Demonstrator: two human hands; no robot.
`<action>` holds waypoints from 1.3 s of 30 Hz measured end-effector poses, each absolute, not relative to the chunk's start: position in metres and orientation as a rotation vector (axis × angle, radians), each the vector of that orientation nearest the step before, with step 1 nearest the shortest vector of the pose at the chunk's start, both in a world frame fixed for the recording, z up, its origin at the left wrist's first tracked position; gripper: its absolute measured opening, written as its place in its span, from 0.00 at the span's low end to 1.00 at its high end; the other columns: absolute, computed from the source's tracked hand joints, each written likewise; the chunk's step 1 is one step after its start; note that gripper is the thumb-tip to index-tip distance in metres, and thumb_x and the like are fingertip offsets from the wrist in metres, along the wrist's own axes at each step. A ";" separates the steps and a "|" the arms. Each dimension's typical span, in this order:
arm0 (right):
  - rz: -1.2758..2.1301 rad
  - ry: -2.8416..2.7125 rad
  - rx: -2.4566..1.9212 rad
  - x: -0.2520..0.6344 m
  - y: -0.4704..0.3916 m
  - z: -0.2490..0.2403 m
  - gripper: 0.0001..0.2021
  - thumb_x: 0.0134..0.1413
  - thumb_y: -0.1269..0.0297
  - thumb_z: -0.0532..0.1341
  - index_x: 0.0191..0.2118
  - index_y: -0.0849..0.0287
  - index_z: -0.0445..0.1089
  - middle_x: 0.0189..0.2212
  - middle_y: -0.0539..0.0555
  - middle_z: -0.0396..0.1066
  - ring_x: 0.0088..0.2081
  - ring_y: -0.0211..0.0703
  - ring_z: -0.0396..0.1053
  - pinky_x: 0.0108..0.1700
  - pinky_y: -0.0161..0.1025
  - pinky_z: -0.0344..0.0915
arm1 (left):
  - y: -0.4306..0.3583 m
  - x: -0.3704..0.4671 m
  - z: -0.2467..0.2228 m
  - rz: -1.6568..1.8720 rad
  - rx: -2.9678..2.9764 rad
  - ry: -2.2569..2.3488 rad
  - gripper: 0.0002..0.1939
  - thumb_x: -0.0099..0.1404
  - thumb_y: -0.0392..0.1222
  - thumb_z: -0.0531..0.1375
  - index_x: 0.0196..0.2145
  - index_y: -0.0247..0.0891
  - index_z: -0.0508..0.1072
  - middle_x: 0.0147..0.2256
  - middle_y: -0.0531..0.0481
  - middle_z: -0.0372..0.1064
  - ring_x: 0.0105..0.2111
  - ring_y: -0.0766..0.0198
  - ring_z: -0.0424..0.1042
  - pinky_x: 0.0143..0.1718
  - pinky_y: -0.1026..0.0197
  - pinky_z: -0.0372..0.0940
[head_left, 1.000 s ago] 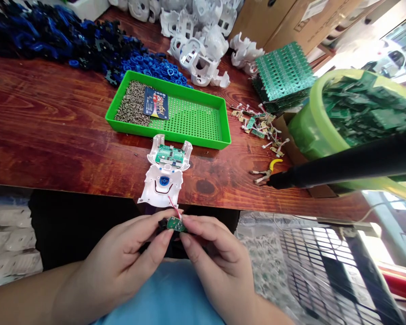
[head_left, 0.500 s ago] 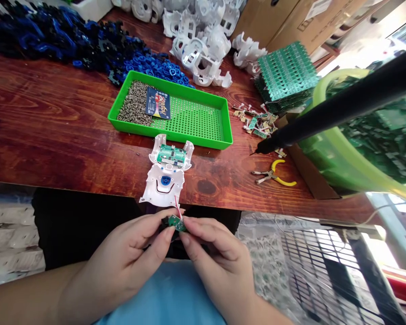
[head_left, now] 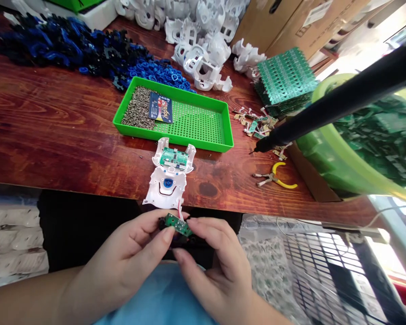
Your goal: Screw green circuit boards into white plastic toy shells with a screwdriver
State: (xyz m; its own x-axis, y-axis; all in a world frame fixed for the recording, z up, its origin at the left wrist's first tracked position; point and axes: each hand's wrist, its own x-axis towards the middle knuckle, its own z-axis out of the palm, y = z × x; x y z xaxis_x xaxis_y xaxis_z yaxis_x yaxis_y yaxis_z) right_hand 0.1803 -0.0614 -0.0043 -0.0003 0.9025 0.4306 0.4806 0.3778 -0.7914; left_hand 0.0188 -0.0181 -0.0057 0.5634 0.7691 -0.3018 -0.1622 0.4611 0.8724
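My left hand (head_left: 131, 253) pinches a small green circuit board (head_left: 177, 225) with a black part at its left end. Red and white wires rise from the board's top. Beside its right end is my right hand (head_left: 216, 262), thumb and fingers apart, with the forefinger tip at the board's edge. Beyond the hands, at the table edge, lies a white shell (head_left: 155, 192) with a blue round piece. Another white shell holding a larger green board (head_left: 173, 158) sits just behind it.
A green tray (head_left: 203, 142) holds small screws and a card. Behind it are blue parts (head_left: 155, 72) and white shells (head_left: 203, 67). Yellow-handled pliers (head_left: 275, 176), a black rod-like tool (head_left: 307, 113) and a basket of boards (head_left: 320, 158) stand right.
My right thumb has moved down off the board, opening that hand. More of the board shows, and it tilts down to the right. The view has shifted slightly.
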 end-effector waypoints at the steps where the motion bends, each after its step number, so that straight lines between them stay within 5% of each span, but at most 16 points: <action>1: 0.467 -1.658 -1.283 0.180 -0.061 -0.003 0.19 0.48 0.74 0.65 0.48 0.61 0.65 0.40 0.57 0.69 0.42 0.39 0.69 0.42 0.34 0.72 | -0.019 0.019 -0.006 0.664 0.931 0.785 0.14 0.67 0.42 0.55 0.48 0.57 0.70 0.42 0.61 0.76 0.39 0.70 0.74 0.40 0.73 0.69; 5: 0.170 -1.842 -1.310 0.182 -0.057 0.006 0.16 0.51 0.67 0.65 0.46 0.63 0.67 0.37 0.56 0.69 0.40 0.39 0.70 0.46 0.34 0.71 | -0.020 0.017 -0.003 0.725 1.120 0.796 0.17 0.68 0.41 0.54 0.51 0.60 0.67 0.45 0.62 0.75 0.40 0.72 0.75 0.42 0.75 0.68; 10: 0.073 -2.058 -1.175 0.186 -0.043 0.017 0.20 0.50 0.69 0.65 0.49 0.69 0.65 0.40 0.59 0.71 0.44 0.39 0.69 0.50 0.34 0.69 | -0.009 0.005 -0.001 0.794 1.500 0.807 0.26 0.67 0.34 0.53 0.57 0.61 0.59 0.55 0.63 0.66 0.53 0.71 0.67 0.53 0.75 0.59; 16: 0.084 -2.164 -1.057 0.179 -0.031 0.015 0.18 0.46 0.70 0.65 0.45 0.69 0.66 0.35 0.60 0.74 0.40 0.42 0.72 0.43 0.35 0.74 | 0.005 -0.011 0.005 0.787 1.770 0.745 0.30 0.62 0.27 0.54 0.54 0.61 0.61 0.49 0.63 0.72 0.47 0.71 0.72 0.49 0.75 0.63; 22: 0.279 -2.152 -1.142 0.187 -0.023 0.008 0.25 0.46 0.68 0.65 0.52 0.60 0.61 0.40 0.58 0.72 0.42 0.44 0.71 0.42 0.38 0.73 | 0.013 -0.041 0.012 0.489 1.668 0.748 0.32 0.63 0.34 0.57 0.60 0.61 0.54 0.44 0.58 0.76 0.43 0.63 0.75 0.42 0.69 0.70; 25: 0.176 -2.027 -1.255 0.196 -0.006 0.009 0.23 0.45 0.69 0.65 0.50 0.57 0.63 0.41 0.58 0.69 0.44 0.46 0.69 0.45 0.43 0.71 | 0.020 -0.046 0.011 0.624 1.565 0.895 0.22 0.65 0.39 0.56 0.53 0.61 0.63 0.37 0.61 0.77 0.38 0.67 0.77 0.38 0.73 0.69; 28: 0.151 -2.008 -1.342 0.198 0.011 0.010 0.20 0.45 0.68 0.65 0.47 0.57 0.66 0.46 0.60 0.65 0.49 0.49 0.66 0.50 0.47 0.68 | 0.028 -0.042 0.007 0.772 1.467 1.088 0.13 0.65 0.43 0.56 0.47 0.55 0.70 0.43 0.58 0.75 0.42 0.67 0.75 0.43 0.73 0.68; 31: 0.296 -2.059 -1.415 0.196 0.020 0.009 0.17 0.47 0.66 0.65 0.46 0.57 0.66 0.48 0.61 0.62 0.51 0.49 0.64 0.50 0.46 0.68 | 0.034 -0.035 0.002 0.690 1.332 1.051 0.21 0.65 0.46 0.57 0.56 0.51 0.64 0.53 0.51 0.69 0.50 0.60 0.71 0.50 0.66 0.66; 35: 0.447 -2.120 -1.494 0.193 0.019 0.009 0.16 0.49 0.64 0.64 0.45 0.57 0.67 0.51 0.61 0.60 0.51 0.48 0.66 0.46 0.43 0.71 | 0.038 -0.027 0.000 0.522 1.045 0.856 0.27 0.66 0.47 0.55 0.61 0.48 0.55 0.54 0.47 0.68 0.54 0.56 0.66 0.53 0.58 0.65; 39: 0.517 -2.189 -1.540 0.192 0.018 0.017 0.14 0.50 0.64 0.63 0.45 0.56 0.68 0.51 0.60 0.61 0.52 0.50 0.64 0.51 0.48 0.68 | 0.035 -0.019 -0.001 0.470 1.129 0.933 0.28 0.65 0.48 0.55 0.61 0.48 0.54 0.51 0.48 0.70 0.46 0.59 0.73 0.47 0.59 0.69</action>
State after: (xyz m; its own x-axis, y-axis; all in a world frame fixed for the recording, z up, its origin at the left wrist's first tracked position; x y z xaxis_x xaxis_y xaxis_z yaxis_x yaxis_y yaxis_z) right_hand 0.1923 0.0185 0.0166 -0.3038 0.9453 0.1190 0.7924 0.3200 -0.5193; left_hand -0.0189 0.0353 -0.0007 0.5538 0.7360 -0.3893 0.1253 0.3885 0.9129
